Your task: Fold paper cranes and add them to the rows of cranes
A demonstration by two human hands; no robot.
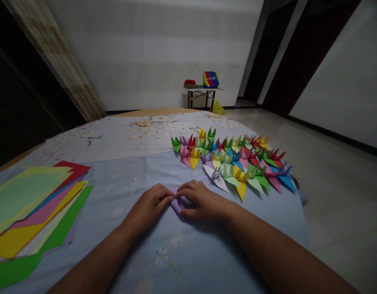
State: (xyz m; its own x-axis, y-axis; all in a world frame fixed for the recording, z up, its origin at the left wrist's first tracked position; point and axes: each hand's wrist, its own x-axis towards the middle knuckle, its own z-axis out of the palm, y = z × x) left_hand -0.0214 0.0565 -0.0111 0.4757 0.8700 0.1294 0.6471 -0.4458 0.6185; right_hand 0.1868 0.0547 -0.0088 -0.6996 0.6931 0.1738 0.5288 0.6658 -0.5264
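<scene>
Purple paper (176, 207) sits btwn L fingers (166, 199), pinched on its edge, & R fingers (188, 192), touching it but apart from R thumb (188, 213). Hold L steady, match edges, press folds flat. Birds (228, 170) past R fingers; sheets (35, 196) far left.

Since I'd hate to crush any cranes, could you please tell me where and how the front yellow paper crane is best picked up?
I'd lightly pinch the near wing of that yellow paper crane, coming from the near side: the wing tapers and juts toward the camera, its tip reaching past the neighbouring cranes.
</scene>
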